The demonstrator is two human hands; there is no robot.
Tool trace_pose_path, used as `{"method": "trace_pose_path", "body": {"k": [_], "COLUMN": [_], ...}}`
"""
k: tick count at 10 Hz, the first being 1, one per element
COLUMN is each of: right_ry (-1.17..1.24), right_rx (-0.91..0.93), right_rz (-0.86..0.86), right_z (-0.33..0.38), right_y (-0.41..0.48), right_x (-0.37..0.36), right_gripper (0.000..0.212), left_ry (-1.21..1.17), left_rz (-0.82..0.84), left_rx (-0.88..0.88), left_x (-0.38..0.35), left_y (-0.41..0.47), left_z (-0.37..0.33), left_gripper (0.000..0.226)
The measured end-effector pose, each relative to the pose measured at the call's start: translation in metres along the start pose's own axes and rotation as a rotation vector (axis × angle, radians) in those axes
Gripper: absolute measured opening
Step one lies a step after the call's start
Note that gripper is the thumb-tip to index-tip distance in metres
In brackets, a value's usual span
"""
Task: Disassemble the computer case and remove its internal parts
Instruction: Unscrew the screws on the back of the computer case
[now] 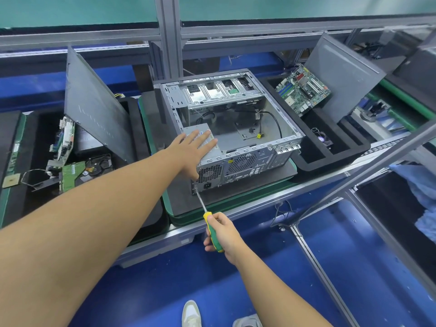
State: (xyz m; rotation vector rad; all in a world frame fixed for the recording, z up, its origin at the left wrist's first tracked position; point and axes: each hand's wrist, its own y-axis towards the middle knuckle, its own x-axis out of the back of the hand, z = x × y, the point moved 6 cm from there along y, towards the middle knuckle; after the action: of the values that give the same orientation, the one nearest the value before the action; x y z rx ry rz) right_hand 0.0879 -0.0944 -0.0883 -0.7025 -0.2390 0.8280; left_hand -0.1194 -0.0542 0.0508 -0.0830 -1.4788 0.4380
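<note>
An open grey computer case lies on its side on a dark mat, rear panel facing me. Its grey power supply sits in the near left corner. My left hand lies flat on top of the power supply with straight fingers, thumb down over the rear panel. My right hand grips the green and yellow handle of a screwdriver. The screwdriver's tip touches the lower left corner of the rear panel, beside the power socket. Black cables lie loose inside the case.
A removed motherboard lies in a black foam tray on the right, with a grey side panel leaning behind it. On the left, another panel leans over a tray holding a hard drive and circuit boards. An aluminium frame post stands behind.
</note>
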Motion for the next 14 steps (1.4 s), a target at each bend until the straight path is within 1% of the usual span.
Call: {"method": "trace_pose_path", "body": {"k": [1, 2, 3, 5, 6, 8, 10, 11, 12, 13, 14], "right_ry": [0.000, 0.067, 0.068, 0.039, 0.017, -0.052, 0.053, -0.012, -0.010, -0.015, -0.030], "right_rx": [-0.026, -0.093, -0.116, -0.044, -0.023, 0.005, -0.149, -0.087, -0.028, -0.010, 0.000], "right_rz": [0.015, 0.058, 0.083, -0.002, -0.028, -0.047, 0.084, 0.075, 0.032, -0.023, -0.019], "right_z": [0.001, 0.001, 0.001, 0.000, -0.003, 0.001, 0.003, 0.005, 0.005, 0.002, 0.001], "right_y": [0.000, 0.000, 0.000, 0.002, 0.002, 0.000, -0.002, -0.002, -0.002, 0.000, 0.002], "right_x": [-0.002, -0.005, -0.005, 0.001, 0.003, -0.001, -0.009, -0.004, 0.001, 0.005, 0.005], "right_gripper": [0.028, 0.033, 0.041, 0.035, 0.030, 0.028, 0.036, 0.033, 0.028, 0.025, 0.023], "left_ry": [0.002, 0.004, 0.007, 0.007, 0.012, 0.006, -0.002, -0.003, -0.006, -0.012, -0.006], "left_rz": [0.005, 0.008, 0.013, 0.017, 0.013, 0.010, 0.005, 0.005, -0.002, -0.006, -0.012], "left_rx": [0.001, 0.002, 0.002, 0.004, 0.004, 0.003, 0.000, 0.001, 0.004, 0.002, 0.003], "left_x": [0.000, 0.001, 0.002, 0.002, 0.001, 0.000, 0.000, -0.001, -0.001, -0.002, -0.004], "left_y": [0.000, 0.000, -0.001, -0.001, 0.000, 0.001, 0.001, 0.001, 0.001, 0.003, 0.004], "left_z": [0.000, 0.000, -0.001, -0.001, -0.001, 0.000, 0.000, 0.000, 0.001, 0.001, 0.002], "left_gripper": [0.121, 0.121, 0.121, 0.121, 0.120, 0.121, 0.121, 0.120, 0.121, 0.121, 0.122]}}
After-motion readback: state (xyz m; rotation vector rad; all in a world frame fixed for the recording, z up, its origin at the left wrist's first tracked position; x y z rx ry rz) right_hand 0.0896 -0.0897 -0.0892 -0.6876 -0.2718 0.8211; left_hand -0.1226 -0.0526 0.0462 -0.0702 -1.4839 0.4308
